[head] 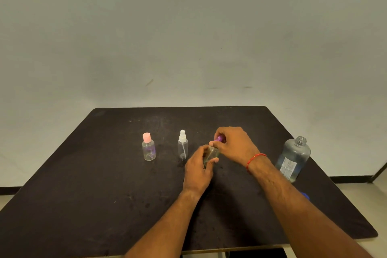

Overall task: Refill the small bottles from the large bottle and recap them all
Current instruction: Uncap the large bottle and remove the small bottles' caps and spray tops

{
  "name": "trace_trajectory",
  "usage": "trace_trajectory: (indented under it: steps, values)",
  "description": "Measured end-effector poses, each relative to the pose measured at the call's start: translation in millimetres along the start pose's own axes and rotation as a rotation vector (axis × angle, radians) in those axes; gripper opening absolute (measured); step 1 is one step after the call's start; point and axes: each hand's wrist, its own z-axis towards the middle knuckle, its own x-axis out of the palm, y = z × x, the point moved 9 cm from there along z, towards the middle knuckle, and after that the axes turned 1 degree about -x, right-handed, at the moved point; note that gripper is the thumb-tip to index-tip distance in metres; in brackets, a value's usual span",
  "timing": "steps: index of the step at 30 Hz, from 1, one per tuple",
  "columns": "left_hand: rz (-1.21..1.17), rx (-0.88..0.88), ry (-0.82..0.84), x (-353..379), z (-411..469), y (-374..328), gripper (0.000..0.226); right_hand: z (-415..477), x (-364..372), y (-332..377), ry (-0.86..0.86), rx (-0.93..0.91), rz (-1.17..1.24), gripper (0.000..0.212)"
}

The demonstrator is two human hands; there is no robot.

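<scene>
The left hand [199, 167] gripped a mostly hidden small bottle [212, 154], while the right hand [234, 144] pinched its purple cap [219, 138].

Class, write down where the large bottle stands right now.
In the head view the large bottle stands uncapped near the table's right edge, right of the right hand, which grips the purple cap of the small bottle held by the left hand.

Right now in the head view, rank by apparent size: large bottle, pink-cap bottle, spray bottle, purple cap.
1. large bottle, clearly biggest.
2-3. pink-cap bottle and spray bottle: near tie, spray taller, pink-cap wider; unranked.
4. purple cap, smallest, partly hidden by the right hand.
</scene>
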Motion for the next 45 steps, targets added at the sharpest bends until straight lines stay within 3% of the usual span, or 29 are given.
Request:
trace_trajectory:
  steps: [2, 6, 14, 19, 22, 25, 33, 45]
  values:
    - [0.005, -0.002, 0.003, 0.2, 0.3, 0.6, 0.037, -0.7, 1.2, 2.8, 0.025, -0.013, 0.001, 0.012]
    - [0.013, -0.011, -0.004, -1.0, 0.7, 2.6, 0.036, -5.3, -7.9, 12.0, 0.020, -0.090, 0.011, 0.032]
    - [-0.026, -0.066, -0.074, -6.0, 1.3, 9.0, 0.036, -25.8, -62.2, -0.2, -0.266, -0.087, 0.167, 0.033]
    - [0.026, -0.052, -0.167, -13.2, 1.3, 7.2, 0.034, -52.0, -72.6, -31.5, -0.493, 0.011, 0.279, 0.026]
    - [0.054, -0.056, -0.227, -17.7, 1.6, 7.2, 0.034, -64.4, -46.2, -50.0, -0.572, 0.119, 0.379, 0.017]
    - [0.025, -0.084, -0.211, -14.3, 3.4, 11.5, 0.034, -71.8, -8.8, -61.1, -0.620, 0.218, 0.401, 0.021]
    - [0.022, -0.164, -0.131, -3.3, 13.8, 21.3, 0.026, -63.5, 54.9, -72.2, -0.507, 0.330, 0.239, 0.022]
    - [0.063, -0.205, -0.070, 6.8, 21.0, 32.4, 0.034, -51.9, 63.5, -72.0, -0.413, 0.286, 0.120, 0.011]
